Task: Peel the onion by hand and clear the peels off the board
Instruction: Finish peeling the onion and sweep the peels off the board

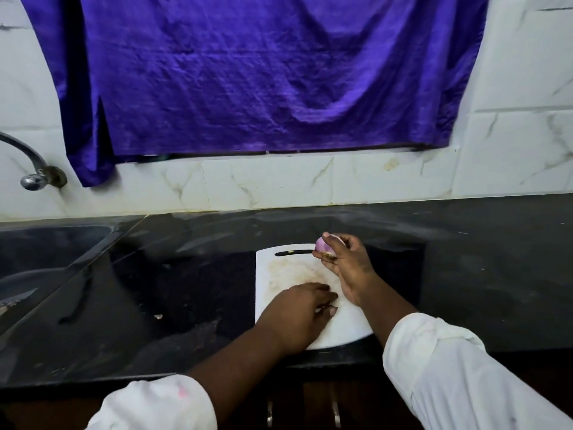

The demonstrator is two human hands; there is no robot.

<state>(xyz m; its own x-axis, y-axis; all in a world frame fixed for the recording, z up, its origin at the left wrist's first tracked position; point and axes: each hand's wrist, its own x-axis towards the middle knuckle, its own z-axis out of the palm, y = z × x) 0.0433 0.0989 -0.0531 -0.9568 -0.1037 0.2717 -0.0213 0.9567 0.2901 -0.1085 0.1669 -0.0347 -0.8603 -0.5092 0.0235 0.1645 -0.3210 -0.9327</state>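
A small purple onion (322, 244) is held above the far right corner of the white cutting board (279, 268). My right hand (347, 262) grips it with fingers and thumb curled round it. My left hand (297, 308) lies palm down on the near part of the board, fingers bent and fingertips touching the surface. Whether peels lie under that hand is hidden. The board shows brownish stains in its middle.
The board sits on a black stone counter (480, 274). A steel sink (40, 259) is at the left, with a tap (34, 178) on the tiled wall. A purple cloth (263, 72) hangs above. One small scrap (158, 316) lies on the counter left of the board.
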